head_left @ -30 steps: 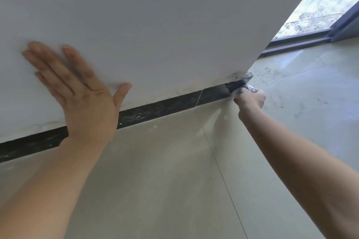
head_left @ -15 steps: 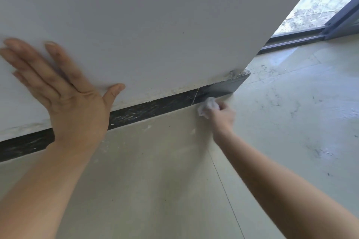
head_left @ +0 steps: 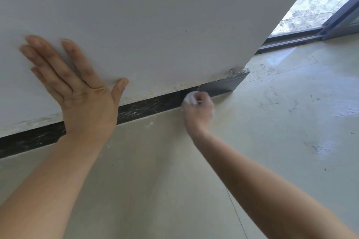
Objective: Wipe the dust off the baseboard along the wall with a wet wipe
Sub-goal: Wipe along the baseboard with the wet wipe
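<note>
Fingers of the left hand are spread flat against the white wall, holding nothing, the palm covering part of the dark baseboard. Farther along, the right hand is curled tight around a bunched white wet wipe, pressed against the baseboard near a joint. Beyond, the pale floor reaches a sliding door track.

Left hand flat against white wall, left of frame, fingers spread, palm partly covering dark baseboard. Right hand at centre, grip closed around bunched white wet wipe, pressed to baseboard near the wall corner. Pale floor fills lower frame, smudged at right.
</note>
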`<state>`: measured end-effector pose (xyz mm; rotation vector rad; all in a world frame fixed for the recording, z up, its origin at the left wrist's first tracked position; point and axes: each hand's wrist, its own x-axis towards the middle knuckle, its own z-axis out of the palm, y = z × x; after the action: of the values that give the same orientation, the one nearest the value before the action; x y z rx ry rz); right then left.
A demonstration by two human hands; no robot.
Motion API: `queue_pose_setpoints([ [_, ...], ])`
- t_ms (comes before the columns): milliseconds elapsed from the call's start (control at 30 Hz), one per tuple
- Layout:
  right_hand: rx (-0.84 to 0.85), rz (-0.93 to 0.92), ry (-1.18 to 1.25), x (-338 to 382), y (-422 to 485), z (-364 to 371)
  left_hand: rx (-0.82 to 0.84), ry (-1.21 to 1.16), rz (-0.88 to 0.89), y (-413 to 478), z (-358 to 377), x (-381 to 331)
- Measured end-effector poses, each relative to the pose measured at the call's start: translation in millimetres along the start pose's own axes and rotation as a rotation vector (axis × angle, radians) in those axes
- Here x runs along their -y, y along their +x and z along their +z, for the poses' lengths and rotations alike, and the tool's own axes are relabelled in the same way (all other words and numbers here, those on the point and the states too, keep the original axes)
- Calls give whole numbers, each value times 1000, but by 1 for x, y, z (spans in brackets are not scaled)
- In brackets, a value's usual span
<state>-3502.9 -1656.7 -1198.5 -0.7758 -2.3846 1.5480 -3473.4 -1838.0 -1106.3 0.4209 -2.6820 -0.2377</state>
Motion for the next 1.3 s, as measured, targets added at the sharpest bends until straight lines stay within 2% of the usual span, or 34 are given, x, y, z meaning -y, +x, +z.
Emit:
queue_pose_setpoints([
  [67,279,-239,-143,-8,-20,3,3,35,67,0,-1,4],
  [100,374,-327,-212,-10,-22,0,-11,44,106,-1,-3,7],
  [133,395,-375,-255,-14,-19,-3,-18,39,134,-1,-5,10],
  [200,269,-289,-250,-17,-11,-11,-35,42,180,-3,-8,17],
  [267,47,-58,-125,-15,8,-28,-32,61,240,-5,-12,22],
  [333,-159,100,-36,-10,31,-48,-25,83,277,-7,-16,28],
  [367,-206,138,-19,-5,41,-55,-29,86,290,-8,-19,28],
  [433,-196,155,10,8,49,-54,-28,77,293,-12,-25,26],
  [600,25,91,16,23,-8,-4,5,48,296,-15,-33,23],
  [667,169,-20,-71,21,-38,12,16,41,286,-16,-35,23],
  [767,465,-294,-234,19,-61,18,36,59,277,-16,-36,25],
  [833,537,-359,-280,15,-60,12,42,73,291,-16,-37,28],
  [900,427,-246,-223,10,-46,1,41,75,304,-16,-37,31],
  [1100,-199,211,-10,-5,47,-59,22,94,292,-16,-34,31],
  [1200,-275,331,49,0,85,-74,14,105,288,-16,-34,32],
  [1300,-289,351,119,15,93,-68,23,115,280,-15,-34,33],
])
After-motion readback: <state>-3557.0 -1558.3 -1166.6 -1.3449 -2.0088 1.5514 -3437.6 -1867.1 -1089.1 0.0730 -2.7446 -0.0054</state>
